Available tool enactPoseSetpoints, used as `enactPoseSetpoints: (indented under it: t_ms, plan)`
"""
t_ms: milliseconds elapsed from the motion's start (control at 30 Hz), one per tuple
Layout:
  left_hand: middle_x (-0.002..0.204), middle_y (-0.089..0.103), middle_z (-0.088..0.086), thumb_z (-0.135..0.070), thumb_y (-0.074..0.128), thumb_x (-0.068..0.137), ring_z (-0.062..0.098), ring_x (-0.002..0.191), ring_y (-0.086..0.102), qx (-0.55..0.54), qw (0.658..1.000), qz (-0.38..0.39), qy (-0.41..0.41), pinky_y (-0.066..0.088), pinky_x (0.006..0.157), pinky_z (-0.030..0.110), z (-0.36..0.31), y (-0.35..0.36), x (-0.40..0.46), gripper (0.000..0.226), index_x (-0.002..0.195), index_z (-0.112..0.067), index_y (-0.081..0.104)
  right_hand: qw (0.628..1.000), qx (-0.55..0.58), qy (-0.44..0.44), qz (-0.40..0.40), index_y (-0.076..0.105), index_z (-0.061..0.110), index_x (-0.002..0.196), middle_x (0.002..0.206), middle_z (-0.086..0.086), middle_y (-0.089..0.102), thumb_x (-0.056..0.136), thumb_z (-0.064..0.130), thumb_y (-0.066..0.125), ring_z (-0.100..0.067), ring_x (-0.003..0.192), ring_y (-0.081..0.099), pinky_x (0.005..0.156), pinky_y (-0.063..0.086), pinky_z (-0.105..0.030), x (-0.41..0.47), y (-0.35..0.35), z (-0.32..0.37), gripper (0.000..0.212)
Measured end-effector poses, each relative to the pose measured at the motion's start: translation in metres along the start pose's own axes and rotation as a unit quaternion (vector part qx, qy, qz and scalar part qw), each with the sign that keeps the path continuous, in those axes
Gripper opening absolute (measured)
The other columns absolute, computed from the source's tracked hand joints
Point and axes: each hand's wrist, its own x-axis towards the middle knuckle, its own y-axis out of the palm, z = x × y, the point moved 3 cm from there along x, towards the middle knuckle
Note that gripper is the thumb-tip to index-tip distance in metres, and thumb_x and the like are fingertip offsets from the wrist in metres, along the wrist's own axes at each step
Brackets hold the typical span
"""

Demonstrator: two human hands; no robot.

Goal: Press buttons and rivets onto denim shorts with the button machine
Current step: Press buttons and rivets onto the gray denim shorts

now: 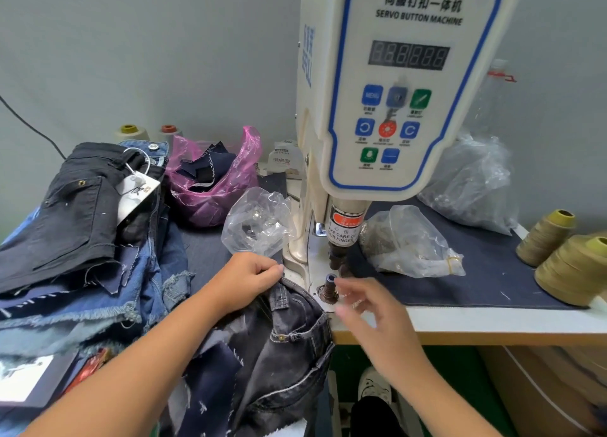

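Observation:
The white servo button machine (397, 85) stands at the centre, its punch (338, 259) raised above the lower die (329, 287). Dark grey denim shorts (289, 348) hang over the table's front edge just left of the die. My left hand (249, 280) pinches the shorts' waistband at its upper edge, close to the machine base. Blurred by motion, my right hand (371, 308) hovers just right of the die with fingers spread and relaxed. Whether it carries a small part I cannot tell.
A pile of black and blue denim shorts (82, 226) lies at the left. A pink bag (216, 180) of scraps and clear bags (259, 223) (414, 242) of hardware flank the machine. Thread cones (565, 256) stand at the right edge. A shoe (374, 387) shows under the table.

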Motion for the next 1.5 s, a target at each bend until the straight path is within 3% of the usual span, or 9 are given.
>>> enactPoseSetpoints:
  t_ms: [167,333,500,567,733,900,1033,1300,1500]
  plan:
    - [0.053,0.024,-0.013,-0.049,0.052,0.085,0.005,0.048,0.022,-0.087,0.982,0.160,0.048,0.021,0.047,0.017,-0.056,0.005,-0.002,0.045,0.055,-0.023,0.032,0.975,-0.003,0.115,0.190,0.028,0.062,0.131,0.130,0.038,0.042,0.058,0.061,0.073,0.013,0.119,0.044,0.100,0.038,-0.015,-0.011,0.016,-0.007,0.086]
    - [0.059,0.026,0.000,-0.058,0.055,0.079,0.014,0.055,0.023,-0.091,0.979,0.181,0.023,0.020,0.054,0.027,-0.073,0.001,0.000,0.050,0.056,-0.018,0.036,0.957,0.036,0.142,0.249,0.068,0.031,0.103,0.102,0.010,0.072,0.068,0.041,0.070,-0.005,0.097,0.066,0.090,0.052,-0.030,0.001,0.002,-0.001,0.036]
    - [0.077,0.064,-0.014,-0.053,0.074,0.062,0.007,0.075,0.061,-0.073,0.949,0.304,-0.046,0.045,0.077,0.024,-0.067,0.006,-0.009,0.030,0.080,-0.030,0.066,0.905,0.253,0.233,0.249,0.073,0.010,0.103,0.105,-0.012,0.072,0.071,0.017,0.067,-0.023,0.097,0.067,0.083,0.051,-0.027,0.009,-0.019,-0.014,0.033]
    - [0.102,0.068,-0.015,-0.055,0.079,0.056,0.008,0.099,0.065,-0.009,0.940,0.331,-0.087,0.049,0.088,0.024,-0.059,0.008,-0.013,0.054,0.101,-0.030,0.063,0.888,0.299,0.251,0.245,0.072,0.009,0.107,0.110,-0.016,0.070,0.072,0.011,0.065,-0.026,0.099,0.066,0.085,0.052,-0.029,0.011,-0.019,-0.019,0.036]
    - [0.110,0.071,-0.002,-0.041,0.081,0.067,0.016,0.106,0.066,0.008,0.938,0.327,-0.117,0.047,0.101,0.042,-0.047,0.008,-0.017,0.053,0.112,-0.020,0.065,0.878,0.358,0.250,0.199,0.072,0.003,0.105,0.106,-0.022,0.069,0.073,0.006,0.064,-0.029,0.092,0.067,0.083,0.054,-0.034,0.018,-0.015,-0.026,0.033]
    - [0.126,0.063,0.014,-0.017,0.072,0.080,0.025,0.117,0.060,-0.209,0.926,0.286,-0.132,0.047,0.102,0.039,-0.034,0.013,-0.022,0.049,0.126,-0.011,0.057,0.871,0.401,0.248,0.137,0.075,0.004,0.097,0.098,-0.021,0.069,0.070,0.005,0.061,-0.029,0.083,0.067,0.082,0.051,-0.036,0.037,-0.012,-0.030,0.030]
    - [0.128,0.063,0.010,-0.022,0.073,0.072,0.027,0.119,0.060,-0.303,0.912,0.236,-0.141,0.047,0.101,0.039,-0.024,0.018,-0.017,0.061,0.129,-0.015,0.053,0.887,0.355,0.265,0.131,0.072,0.006,0.099,0.089,-0.017,0.072,0.087,-0.003,0.049,-0.025,0.076,0.069,0.076,0.054,-0.031,0.056,-0.013,-0.035,0.027]
    - [0.131,0.062,0.000,-0.039,0.074,0.070,0.019,0.123,0.057,-0.279,0.929,0.203,-0.134,0.037,0.108,0.040,-0.016,0.021,-0.006,0.072,0.135,-0.020,0.049,0.887,0.343,0.284,0.124,0.074,0.008,0.088,0.083,-0.016,0.073,0.089,-0.003,0.046,-0.023,0.070,0.070,0.067,0.057,-0.028,0.067,-0.012,-0.047,0.030]
    - [0.122,0.067,0.006,-0.034,0.074,0.072,0.022,0.113,0.063,-0.274,0.930,0.211,-0.129,0.050,0.089,0.025,-0.019,0.019,-0.003,0.052,0.120,-0.018,0.062,0.873,0.316,0.316,0.197,0.076,0.016,0.098,0.105,-0.013,0.072,0.073,0.038,0.074,-0.027,0.097,0.069,0.086,0.054,-0.035,0.063,-0.017,-0.048,0.034]
